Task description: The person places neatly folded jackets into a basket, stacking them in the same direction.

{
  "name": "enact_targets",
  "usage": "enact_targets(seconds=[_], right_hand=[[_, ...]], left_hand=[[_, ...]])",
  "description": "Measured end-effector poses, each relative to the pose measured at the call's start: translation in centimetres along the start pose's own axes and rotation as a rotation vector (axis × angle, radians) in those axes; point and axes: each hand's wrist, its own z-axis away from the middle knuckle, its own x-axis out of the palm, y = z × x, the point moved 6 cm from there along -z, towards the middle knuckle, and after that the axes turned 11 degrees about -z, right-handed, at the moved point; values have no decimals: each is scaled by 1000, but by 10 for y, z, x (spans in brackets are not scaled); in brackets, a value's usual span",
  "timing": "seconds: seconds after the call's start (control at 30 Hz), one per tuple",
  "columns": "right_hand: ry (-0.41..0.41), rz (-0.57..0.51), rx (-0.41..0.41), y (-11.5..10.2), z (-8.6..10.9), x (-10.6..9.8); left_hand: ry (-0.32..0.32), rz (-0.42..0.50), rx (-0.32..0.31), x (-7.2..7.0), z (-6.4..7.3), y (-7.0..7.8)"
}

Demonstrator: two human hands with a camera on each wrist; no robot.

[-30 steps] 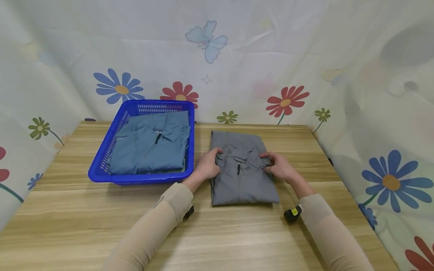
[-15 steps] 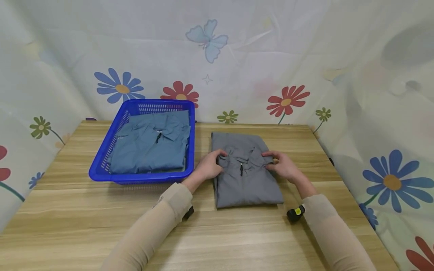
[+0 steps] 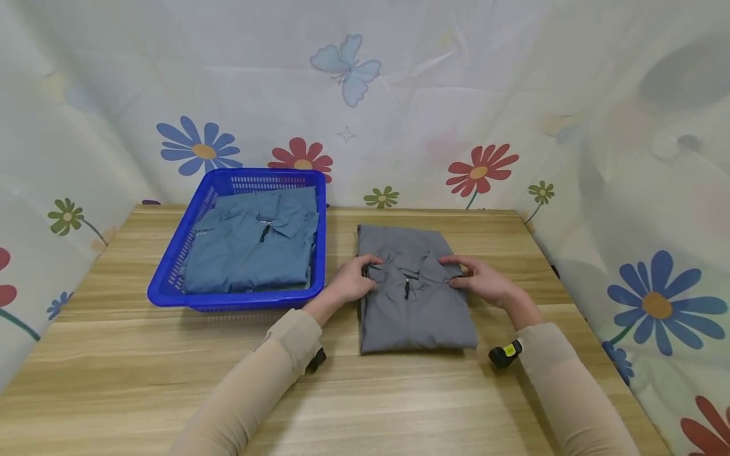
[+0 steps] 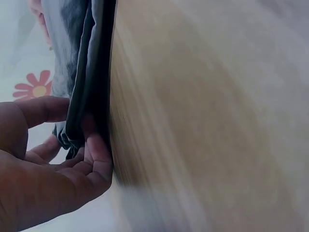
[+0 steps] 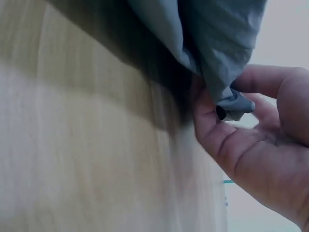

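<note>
A folded grey jacket [image 3: 416,316] with a collar and a short black zip pull lies on the wooden table, right of centre. My left hand [image 3: 355,280] pinches its left edge near the collar. In the left wrist view, the thumb and fingers of that hand [image 4: 58,169] close round the layered cloth, some fingertips hidden beneath it. On the opposite edge my right hand [image 3: 483,282] pinches the jacket at about the same height. The right wrist view has the grey cloth [image 5: 227,63] bunched between thumb and fingers, its side lifted over the table.
To the left stands a blue plastic basket [image 3: 236,299] holding a folded blue jacket [image 3: 251,247] with a black zip pull. The wooden table [image 3: 399,405] ends at a flower-printed backdrop [image 3: 422,82] behind and at both sides.
The grey jacket has shifted slightly right and toward me, its front edge now straighter. Both hands keep their hold and have moved a little to the right with it.
</note>
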Motion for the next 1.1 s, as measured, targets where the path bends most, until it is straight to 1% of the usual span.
enact_targets(seconds=[0.07,0.17,0.37,0.43,0.63,0.77,0.87,1.0,1.1], right_hand=[[-14,-17,-7,1,-1,0],[0,-45,-14,5,-2,0],[58,-18,-86,9,-4,-2],[70,-10,-95,9,-4,-1],[93,-13,-91,5,-2,0],[108,-5,-96,0,1,-1],[119,2,-96,-4,3,-1],[126,-4,-105,-10,6,-2],[133,-3,-117,-14,9,-3]], left_hand=[[-6,23,-9,0,0,0],[-13,45,-14,0,1,0],[-11,47,-24,-1,2,1],[-9,41,-28,-1,2,2],[31,20,-32,-1,3,4],[50,32,-41,-1,4,6],[64,37,-40,-3,4,8],[88,21,-32,-9,4,13],[93,18,-30,-13,5,18]])
